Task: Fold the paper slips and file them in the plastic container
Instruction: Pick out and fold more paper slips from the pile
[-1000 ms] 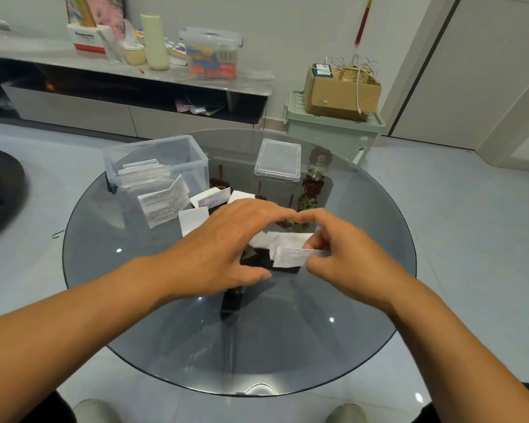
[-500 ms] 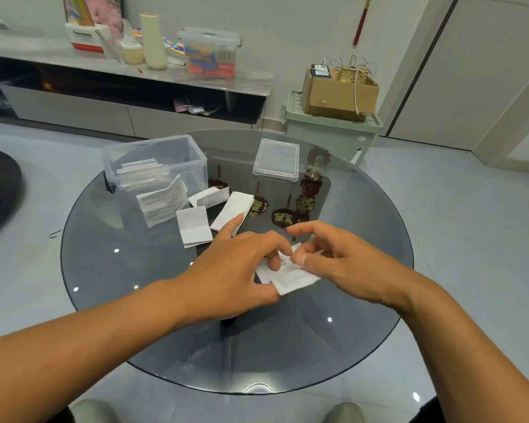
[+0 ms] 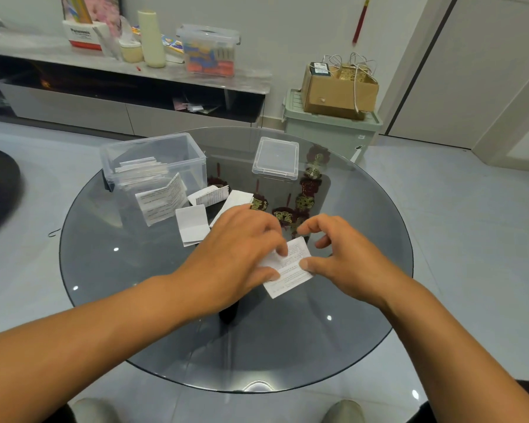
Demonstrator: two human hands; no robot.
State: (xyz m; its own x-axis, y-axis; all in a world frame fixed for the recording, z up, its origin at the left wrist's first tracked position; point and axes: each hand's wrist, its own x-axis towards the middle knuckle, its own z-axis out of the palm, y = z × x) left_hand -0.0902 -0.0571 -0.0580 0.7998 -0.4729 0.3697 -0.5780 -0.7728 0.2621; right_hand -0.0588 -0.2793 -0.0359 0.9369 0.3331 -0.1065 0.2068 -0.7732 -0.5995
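A white printed paper slip [image 3: 289, 271] lies on the round glass table [image 3: 135, 270] between my hands. My left hand [image 3: 235, 257] pinches its left edge with thumb and fingers. My right hand [image 3: 345, 254] presses its thumb on the slip's right edge, the other fingers curled above it. The clear plastic container [image 3: 168, 154] stands at the back left with several folded slips upright inside. More slips lie near it: a printed folded one [image 3: 162, 203] leaning on its front wall, a blank one [image 3: 193, 228], a small one [image 3: 209, 195] and a long one [image 3: 232, 203].
The container's clear lid [image 3: 276, 161] lies at the back of the table. Red and gold ornaments [image 3: 306, 196] show beneath the glass. A low cabinet [image 3: 74, 105], a green bin [image 3: 327, 129] and a cardboard box [image 3: 338, 90] stand behind the table.
Both hands brought the slip down toward me onto the glass. It now lies flatter and more unfolded, and the slips behind my left hand have come into view.
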